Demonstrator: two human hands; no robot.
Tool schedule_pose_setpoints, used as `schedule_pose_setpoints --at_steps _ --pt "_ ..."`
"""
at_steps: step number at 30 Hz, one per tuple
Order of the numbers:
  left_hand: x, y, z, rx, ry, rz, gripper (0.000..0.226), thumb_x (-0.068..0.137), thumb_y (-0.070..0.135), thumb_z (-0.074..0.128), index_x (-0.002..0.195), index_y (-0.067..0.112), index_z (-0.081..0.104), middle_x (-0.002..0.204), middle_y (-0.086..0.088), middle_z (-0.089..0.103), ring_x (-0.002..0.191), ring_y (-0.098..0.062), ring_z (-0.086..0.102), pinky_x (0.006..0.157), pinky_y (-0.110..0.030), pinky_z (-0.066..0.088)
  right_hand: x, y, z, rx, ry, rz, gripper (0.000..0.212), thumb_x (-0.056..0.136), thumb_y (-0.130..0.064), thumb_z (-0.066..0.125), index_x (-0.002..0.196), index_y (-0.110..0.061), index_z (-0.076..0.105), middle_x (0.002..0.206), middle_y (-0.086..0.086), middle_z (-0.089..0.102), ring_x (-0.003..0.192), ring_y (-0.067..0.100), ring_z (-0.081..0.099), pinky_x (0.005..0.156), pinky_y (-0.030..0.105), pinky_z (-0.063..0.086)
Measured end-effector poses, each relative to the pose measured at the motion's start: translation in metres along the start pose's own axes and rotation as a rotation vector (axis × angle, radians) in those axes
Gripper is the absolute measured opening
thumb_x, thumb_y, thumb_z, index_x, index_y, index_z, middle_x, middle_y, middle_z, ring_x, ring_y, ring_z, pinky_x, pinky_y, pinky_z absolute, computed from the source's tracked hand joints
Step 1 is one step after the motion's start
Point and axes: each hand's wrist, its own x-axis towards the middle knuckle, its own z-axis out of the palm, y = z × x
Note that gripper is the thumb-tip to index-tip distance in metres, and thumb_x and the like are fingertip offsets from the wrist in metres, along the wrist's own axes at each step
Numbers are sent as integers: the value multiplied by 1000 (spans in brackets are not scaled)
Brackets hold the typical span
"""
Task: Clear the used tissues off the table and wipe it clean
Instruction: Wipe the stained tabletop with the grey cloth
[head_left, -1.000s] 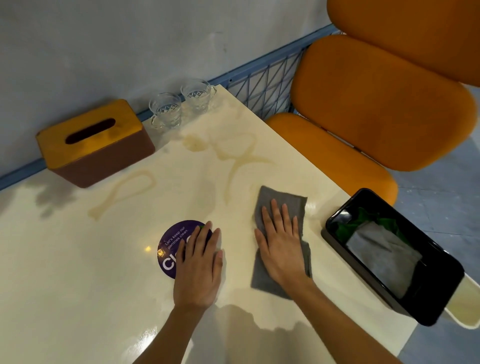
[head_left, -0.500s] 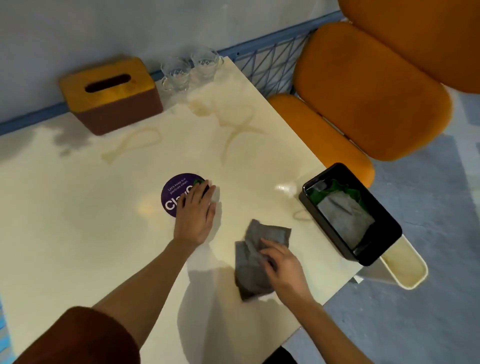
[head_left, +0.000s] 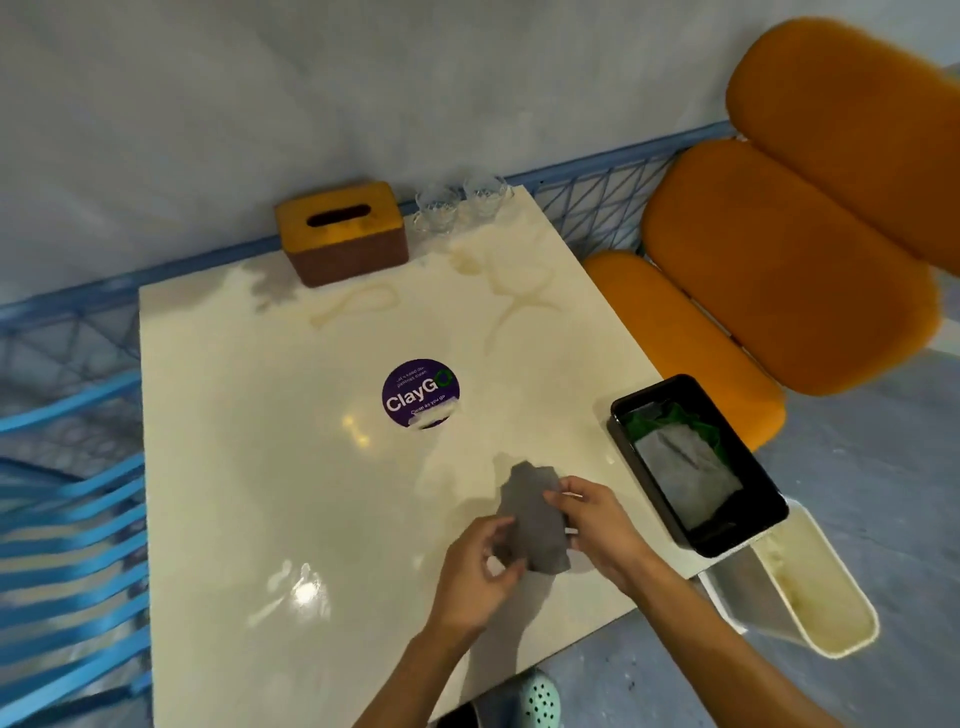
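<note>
- Right now the grey cloth (head_left: 535, 514) is bunched up between both hands, over the worktop (head_left: 260, 467) near its near edge and toward the right-hand corner; a soft shadow lies on the surface just past it
- Left grip (head_left: 478, 571), a bare hand, has its fingers curled and pinches the lower left part of the cloth between thumb and fingertips
- Right grip (head_left: 602, 525), also bare, has its fingers curled round the cloth's right side, with the thumb on top of the fabric
- Brownish looping streaks (head_left: 353, 306) mark the cream surface toward the far edge, with a second patch (head_left: 519, 296) nearer the far right corner
- At the far edge stands a brown tissue box (head_left: 343, 234) with a yellow slotted lid, and just beside it, in the far right corner, two clear glasses (head_left: 436, 210) stand side by side
- Near the middle of the worktop is a round purple sticker (head_left: 421, 392) with white lettering
- At the right edge is a black tray (head_left: 628, 415) with a pale grey sheet (head_left: 685, 467) lying inside it over something green
- Below the tray, off the near right corner, is a white bin (head_left: 831, 597), open at the top
- An orange padded chair (head_left: 779, 260) faces the right edge and a blue slatted chair (head_left: 67, 519) is at the left edge
- A mint-green spotted shoe (head_left: 540, 701) shows on the floor below the near edge
</note>
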Motion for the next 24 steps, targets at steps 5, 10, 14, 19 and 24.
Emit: schedule_pose_setpoints --at_steps 5,10,14,19,24 --pt "-28 14 10 68 237 -13 26 83 20 74 100 39 65 96 24 67 92 4 62 73 -9 45 -13 0 -2 138 -117 96 13 92 -5 61 104 0 66 100 20 70 94 33 67 81 51 57" --pt "-54 28 6 147 320 33 26 87 16 69 82 41 67 83 27 69 82 2 66 70 -8 45 -24 6 -9 2 -220 61 30 83 0 69 112 -8 64 105 18 70 95 33 67 74 42 55" --pt "-67 35 -4 70 352 -9 21 94 10 56 85 29 62 80 15 66 78 -7 64 66 -24 53 -31 12 -19 -168 -329 33 44 83 4 69 122 -14 57 101 17 71 83 26 69 70 34 56" --pt "-70 53 -21 89 306 13 18 99 17 51 88 30 57 75 7 64 68 -11 60 59 -23 47 -37 21 -8 -572 -476 -170 59 76 -14 81 129 -20 56 106 4 70 90 15 68 78 27 54" --pt "-74 81 -32 142 219 62 13 96 19 53 90 28 61 83 6 69 80 -10 66 75 -26 52 -50 23 17 -968 -459 -445 42 82 -27 71 122 -19 62 116 -1 55 104 18 57 83 23 46"
